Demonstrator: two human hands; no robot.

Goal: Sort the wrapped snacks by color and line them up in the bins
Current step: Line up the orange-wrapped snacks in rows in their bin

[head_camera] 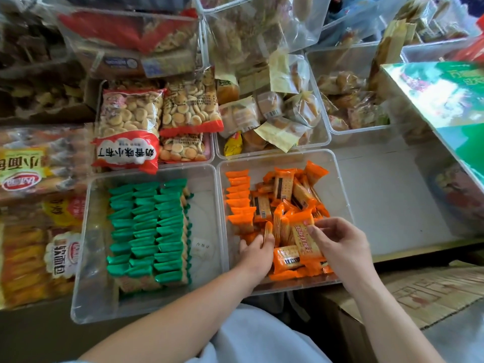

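Observation:
Two clear bins sit side by side in front of me. The left bin point(86, 258) holds green-wrapped snacks point(146, 231) lined up in three neat rows. The right bin point(343, 184) holds orange-wrapped snacks point(288, 195): one tidy row along its left wall and a loose pile in the middle. My left hand point(258, 254) is down in the right bin, its fingers curled round an upright orange snack point(267, 230) near the row's near end. My right hand point(340, 244) pinches another orange snack point(305, 241) by its edge above the pile.
Behind the two bins stand more clear bins point(324, 137) of bagged biscuits point(131, 127) and wrapped buns. Bread bags point(34, 169) lie at the left. A green box point(445, 100) leans at the right, with a cardboard carton point(419, 292) below it.

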